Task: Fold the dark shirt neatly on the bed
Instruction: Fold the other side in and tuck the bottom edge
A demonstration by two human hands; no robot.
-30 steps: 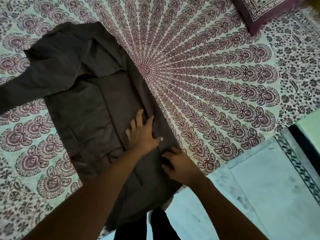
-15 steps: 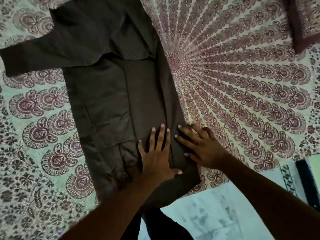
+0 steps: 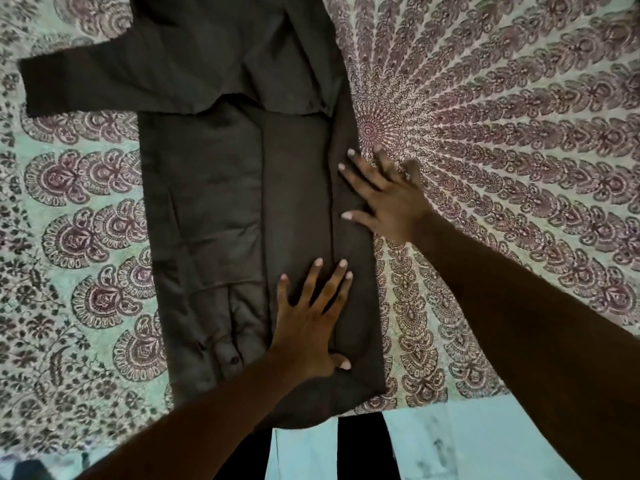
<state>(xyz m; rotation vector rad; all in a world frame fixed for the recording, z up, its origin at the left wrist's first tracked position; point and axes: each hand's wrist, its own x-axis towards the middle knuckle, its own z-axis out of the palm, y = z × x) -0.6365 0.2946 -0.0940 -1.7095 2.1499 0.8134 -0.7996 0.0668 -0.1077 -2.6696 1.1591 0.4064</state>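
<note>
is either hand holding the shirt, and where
Nothing is gripped. Both hands are flat: the left hand presses the shirt near its hem, the right hand presses its folded edge farther up.

shirt: plain dark brown, no print
bed cover: pale green ground, maroon mandala rays, paisley rings, floral border at near left
floor: pale blue-white, mottled

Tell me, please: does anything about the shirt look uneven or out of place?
Yes. One sleeve of the dark shirt lies spread sideways on the bed, not folded in, while the opposite side is folded over under the flat left hand and right hand. The cloth near the hem is wrinkled.
</note>
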